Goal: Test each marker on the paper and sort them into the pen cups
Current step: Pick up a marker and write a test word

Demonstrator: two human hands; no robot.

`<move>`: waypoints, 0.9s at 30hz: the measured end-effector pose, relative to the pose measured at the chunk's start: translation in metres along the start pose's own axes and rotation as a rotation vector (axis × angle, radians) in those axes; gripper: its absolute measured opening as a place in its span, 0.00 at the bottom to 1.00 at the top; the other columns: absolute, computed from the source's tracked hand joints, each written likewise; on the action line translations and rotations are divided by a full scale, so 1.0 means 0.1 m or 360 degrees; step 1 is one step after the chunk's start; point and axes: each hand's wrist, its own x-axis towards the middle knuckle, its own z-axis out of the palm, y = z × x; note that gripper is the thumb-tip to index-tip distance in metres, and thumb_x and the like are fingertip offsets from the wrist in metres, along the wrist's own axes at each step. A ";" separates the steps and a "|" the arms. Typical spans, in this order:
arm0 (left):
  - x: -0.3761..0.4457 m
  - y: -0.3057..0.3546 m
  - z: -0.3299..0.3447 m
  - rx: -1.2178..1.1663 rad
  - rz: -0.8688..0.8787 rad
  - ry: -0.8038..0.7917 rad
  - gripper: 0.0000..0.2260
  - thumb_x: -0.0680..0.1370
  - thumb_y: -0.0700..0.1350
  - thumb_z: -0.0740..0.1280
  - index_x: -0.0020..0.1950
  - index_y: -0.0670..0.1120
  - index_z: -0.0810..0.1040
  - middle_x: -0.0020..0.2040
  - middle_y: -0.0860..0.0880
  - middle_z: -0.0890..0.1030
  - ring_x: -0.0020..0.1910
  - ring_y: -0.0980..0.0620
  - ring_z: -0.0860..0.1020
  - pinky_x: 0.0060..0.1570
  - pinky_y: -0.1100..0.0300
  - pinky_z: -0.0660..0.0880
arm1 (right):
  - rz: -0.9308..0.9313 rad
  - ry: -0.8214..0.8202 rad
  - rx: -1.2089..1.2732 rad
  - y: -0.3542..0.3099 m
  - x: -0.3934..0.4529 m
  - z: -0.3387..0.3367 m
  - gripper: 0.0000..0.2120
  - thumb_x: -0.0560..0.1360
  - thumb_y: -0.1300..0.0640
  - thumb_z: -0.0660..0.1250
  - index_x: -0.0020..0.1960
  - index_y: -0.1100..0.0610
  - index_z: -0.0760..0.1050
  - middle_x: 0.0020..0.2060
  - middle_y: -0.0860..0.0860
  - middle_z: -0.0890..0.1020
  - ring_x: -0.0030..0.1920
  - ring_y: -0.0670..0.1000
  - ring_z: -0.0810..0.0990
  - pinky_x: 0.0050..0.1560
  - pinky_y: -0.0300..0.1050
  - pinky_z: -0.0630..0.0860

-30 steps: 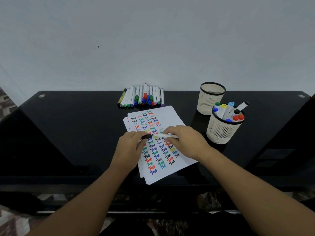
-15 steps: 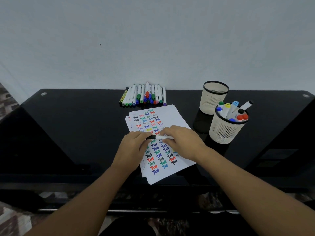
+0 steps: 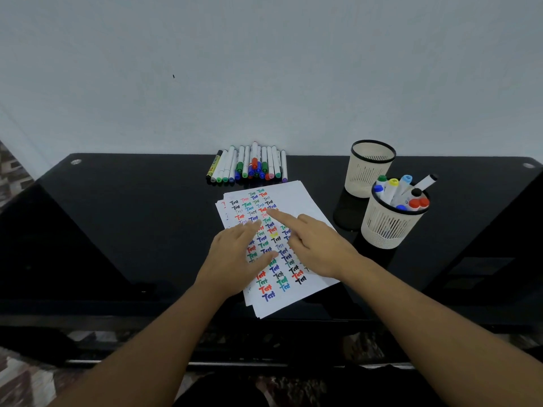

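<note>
Both hands flat/relaxed on paper (image 3: 293, 198), holding nothing; markers (image 3: 249, 165) at upper centre look light, stiff, smooth-barrelled, so prob. best pinched mid-barrel w/ fingers.

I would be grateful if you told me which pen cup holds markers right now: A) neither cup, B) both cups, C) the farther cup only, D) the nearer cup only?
D: the nearer cup has several capped markers standing in it, while the farther cup behind it shows only its bare inner wall.
</note>
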 end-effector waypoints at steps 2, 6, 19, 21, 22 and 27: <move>0.03 -0.01 0.03 0.0087 -0.0021 -0.0090 0.41 0.73 0.77 0.53 0.80 0.54 0.64 0.78 0.51 0.68 0.78 0.52 0.63 0.77 0.46 0.58 | 0.0010 0.0055 0.0110 0.01 -0.02 -0.01 0.25 0.86 0.52 0.53 0.80 0.34 0.55 0.51 0.49 0.80 0.46 0.47 0.78 0.47 0.47 0.76; 0.03 0.00 0.02 0.0118 -0.0045 -0.0130 0.43 0.72 0.79 0.50 0.79 0.54 0.67 0.79 0.50 0.65 0.79 0.51 0.60 0.79 0.47 0.55 | 0.0008 0.0154 0.0192 0.02 -0.07 0.01 0.22 0.84 0.53 0.59 0.73 0.36 0.59 0.39 0.48 0.80 0.36 0.50 0.78 0.37 0.51 0.75; 0.03 0.05 -0.04 0.0176 -0.0098 -0.0280 0.43 0.70 0.80 0.49 0.80 0.58 0.64 0.81 0.53 0.60 0.81 0.52 0.54 0.79 0.48 0.49 | 0.0268 0.0204 0.0628 0.06 -0.15 -0.12 0.18 0.85 0.60 0.57 0.67 0.42 0.75 0.56 0.42 0.79 0.55 0.47 0.82 0.55 0.44 0.78; 0.03 0.05 -0.05 0.0171 -0.0103 -0.0289 0.43 0.70 0.81 0.49 0.79 0.59 0.64 0.82 0.53 0.59 0.81 0.52 0.54 0.80 0.48 0.49 | 0.0250 0.0165 0.0683 0.06 -0.17 -0.20 0.22 0.82 0.65 0.61 0.68 0.41 0.69 0.57 0.44 0.78 0.56 0.47 0.82 0.53 0.41 0.78; 0.03 0.06 -0.05 0.0170 -0.0104 -0.0294 0.42 0.71 0.80 0.50 0.79 0.59 0.64 0.82 0.53 0.59 0.81 0.52 0.54 0.80 0.48 0.49 | 0.0236 0.0182 0.0637 0.05 -0.18 -0.23 0.23 0.81 0.66 0.64 0.67 0.42 0.67 0.55 0.45 0.78 0.56 0.46 0.82 0.53 0.40 0.78; 0.03 0.05 -0.05 0.0186 -0.0104 -0.0295 0.39 0.73 0.78 0.52 0.79 0.60 0.63 0.82 0.54 0.59 0.81 0.52 0.54 0.79 0.48 0.49 | 0.0170 0.0492 0.0456 0.01 -0.26 -0.43 0.12 0.82 0.54 0.68 0.58 0.44 0.65 0.43 0.47 0.81 0.43 0.49 0.81 0.45 0.53 0.81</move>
